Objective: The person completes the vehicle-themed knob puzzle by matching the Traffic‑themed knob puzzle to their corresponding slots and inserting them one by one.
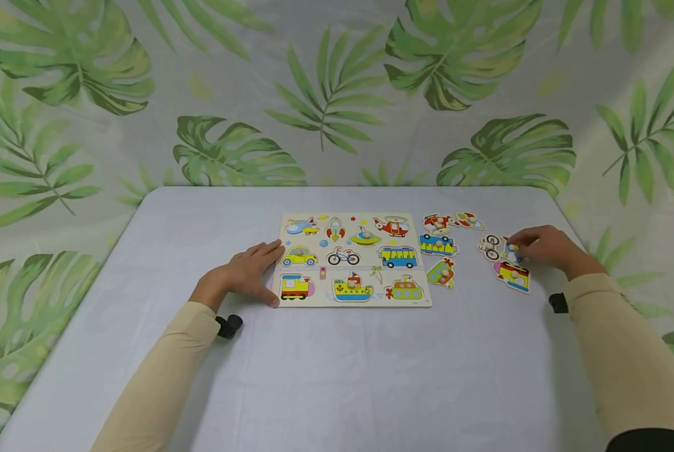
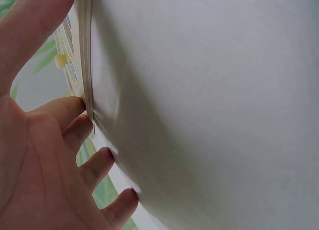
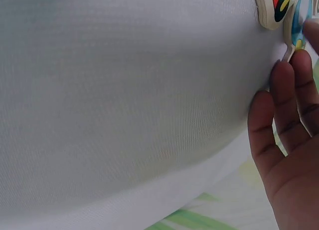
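A wooden knob puzzle board (image 1: 326, 303) with vehicle pictures lies on the table. My left hand (image 1: 248, 272), thumb and fingers spread, rests against its left edge; in the left wrist view the fingertips (image 2: 102, 157) touch the tablecloth. The car (image 1: 299, 255), flying saucer (image 1: 365, 236) and ship (image 1: 352, 289) pieces sit in the board with their knobs showing. To the right, my right hand (image 1: 548, 248) pinches the airplane puzzle piece (image 1: 511, 251), partly hidden by the fingers. The train piece (image 1: 513, 276) and bicycle piece (image 1: 489, 247) lie close beside it.
Between board and right hand lie the helicopter piece (image 1: 438, 223), rocket piece (image 1: 470, 220), bus piece (image 1: 438, 245) and submarine piece (image 1: 441, 274). A white cloth covers the table (image 1: 371, 376). Behind it hangs a leaf-patterned curtain (image 1: 337, 88).
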The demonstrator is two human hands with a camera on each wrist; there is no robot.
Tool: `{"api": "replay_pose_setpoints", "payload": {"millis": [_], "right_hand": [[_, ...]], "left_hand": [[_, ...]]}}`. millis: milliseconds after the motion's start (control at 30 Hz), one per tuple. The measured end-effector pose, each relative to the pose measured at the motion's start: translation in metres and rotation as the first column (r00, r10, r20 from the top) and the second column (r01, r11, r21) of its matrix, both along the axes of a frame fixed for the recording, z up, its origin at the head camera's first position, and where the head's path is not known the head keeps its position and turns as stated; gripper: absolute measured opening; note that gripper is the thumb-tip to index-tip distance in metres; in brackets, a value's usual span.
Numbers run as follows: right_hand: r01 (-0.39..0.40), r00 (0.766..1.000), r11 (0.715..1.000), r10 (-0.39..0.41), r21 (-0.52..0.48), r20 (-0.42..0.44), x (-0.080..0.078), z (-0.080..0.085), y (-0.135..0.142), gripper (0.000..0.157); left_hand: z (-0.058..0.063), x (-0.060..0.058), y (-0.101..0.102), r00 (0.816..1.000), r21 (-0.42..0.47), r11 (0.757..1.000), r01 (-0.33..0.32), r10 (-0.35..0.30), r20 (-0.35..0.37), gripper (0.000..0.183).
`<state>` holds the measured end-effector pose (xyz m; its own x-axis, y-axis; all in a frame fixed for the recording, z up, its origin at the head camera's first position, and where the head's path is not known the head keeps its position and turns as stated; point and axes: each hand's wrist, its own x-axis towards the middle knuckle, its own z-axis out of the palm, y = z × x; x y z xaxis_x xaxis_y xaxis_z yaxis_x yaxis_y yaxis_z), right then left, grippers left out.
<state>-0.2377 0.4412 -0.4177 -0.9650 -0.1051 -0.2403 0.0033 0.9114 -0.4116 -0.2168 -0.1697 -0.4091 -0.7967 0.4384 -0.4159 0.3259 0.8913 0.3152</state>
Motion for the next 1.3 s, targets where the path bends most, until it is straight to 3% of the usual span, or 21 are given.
{"api": "replay_pose_setpoints", "payload": {"millis": [433,600,700,833,1033,1167,1300], "right_hand": [[0.023,1.0,1.0,-0.023,0.006,0.004,0.001,-0.005,0.001,0.034],[0.004,0.997,1.0,-0.002,0.021,-0.082,0.001,-0.008,0.001,0.033],[0.003,0.977,1.0,0.003,0.03,-0.214,0.003,-0.007,-0.004,0.029],[0.014,0.921,1.0,-0.008,0.013,-0.39,0.004,0.002,-0.016,0.022],[-0.032,0.845,0.999,0.008,-0.037,-0.535,0.005,0.016,-0.035,0.016],[-0.049,0.825,0.998,0.019,-0.037,-0.565,0.004,0.02,-0.051,0.017],[-0.068,0.85,0.997,0.042,-0.031,-0.525,0.001,0.025,-0.07,0.021]], "left_hand": [[0.001,0.0,0.002,1.0,-0.016,1.0,-0.006,0.006,0.0,0.115],[0.001,0.001,0.001,1.0,-0.013,1.0,-0.009,0.009,0.002,0.115],[0.0,0.001,0.001,1.0,-0.013,1.0,-0.006,0.006,0.007,0.115],[0.003,0.002,0.001,1.0,-0.014,1.0,-0.01,0.01,0.004,0.115],[0.001,0.001,0.0,1.0,-0.011,1.0,-0.013,0.013,0.001,0.115],[-0.002,0.001,0.001,1.0,-0.017,1.0,-0.012,0.012,0.002,0.116],[-0.001,0.001,0.001,1.0,-0.018,1.0,-0.008,0.008,-0.004,0.115]]}}
